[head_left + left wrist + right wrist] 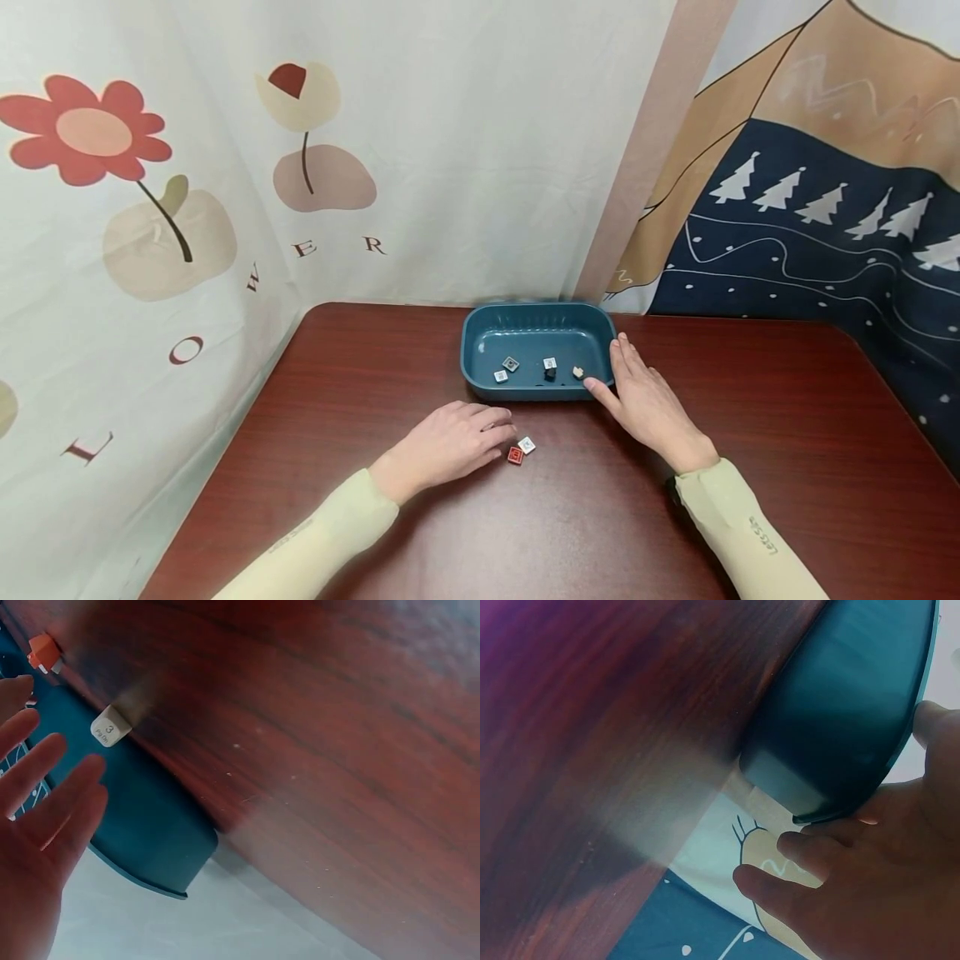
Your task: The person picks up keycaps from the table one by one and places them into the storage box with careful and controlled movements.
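Observation:
My left hand (457,442) hovers low over the table with loosely bent fingers and nothing held. Just right of its fingertips lie a red keycap (515,455) and a white keycap (527,445), side by side. In the left wrist view the white keycap (110,727) bears a "3", and the other (45,652) looks orange-red. My right hand (648,400) holds a blue plastic tub (536,393) at its near right corner, thumb over the rim and fingers along the right side. Inside lie several small keycaps, among them a grey one (511,364) and a black one (550,374).
The tub stands near the far edge of a dark red-brown wooden table (337,367). Behind and left hangs a white curtain (465,150) with flower prints; a navy and tan printed cloth (810,233) hangs at the right.

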The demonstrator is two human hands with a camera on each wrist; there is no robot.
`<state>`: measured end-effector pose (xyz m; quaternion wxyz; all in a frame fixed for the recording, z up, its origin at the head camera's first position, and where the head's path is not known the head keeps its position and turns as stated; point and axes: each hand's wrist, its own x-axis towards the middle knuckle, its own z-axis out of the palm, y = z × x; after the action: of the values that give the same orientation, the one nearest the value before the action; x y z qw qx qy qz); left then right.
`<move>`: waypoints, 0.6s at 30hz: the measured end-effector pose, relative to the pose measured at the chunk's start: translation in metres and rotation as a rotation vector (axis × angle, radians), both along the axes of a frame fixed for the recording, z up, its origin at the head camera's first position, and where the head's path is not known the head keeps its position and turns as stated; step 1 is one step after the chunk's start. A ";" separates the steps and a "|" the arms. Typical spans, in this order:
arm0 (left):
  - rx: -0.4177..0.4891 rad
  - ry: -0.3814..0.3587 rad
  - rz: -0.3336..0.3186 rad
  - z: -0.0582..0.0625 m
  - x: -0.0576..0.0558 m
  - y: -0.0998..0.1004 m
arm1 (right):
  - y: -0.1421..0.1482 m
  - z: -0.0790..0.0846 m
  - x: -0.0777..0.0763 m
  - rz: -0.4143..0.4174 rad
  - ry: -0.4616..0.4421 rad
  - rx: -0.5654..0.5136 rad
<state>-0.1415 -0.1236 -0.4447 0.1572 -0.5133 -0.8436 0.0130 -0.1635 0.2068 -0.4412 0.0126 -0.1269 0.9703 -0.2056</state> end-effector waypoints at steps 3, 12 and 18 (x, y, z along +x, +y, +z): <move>-0.029 -0.042 0.039 -0.002 -0.001 -0.001 | 0.000 0.000 0.000 -0.002 -0.001 -0.003; -0.099 -0.064 0.102 -0.007 0.000 -0.003 | -0.001 0.000 0.000 0.000 -0.002 0.003; -0.102 -0.006 0.072 -0.010 0.000 -0.004 | -0.001 0.001 0.000 0.000 -0.004 0.008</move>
<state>-0.1414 -0.1277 -0.4545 0.1277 -0.4901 -0.8602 0.0601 -0.1632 0.2060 -0.4401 0.0150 -0.1265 0.9711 -0.2020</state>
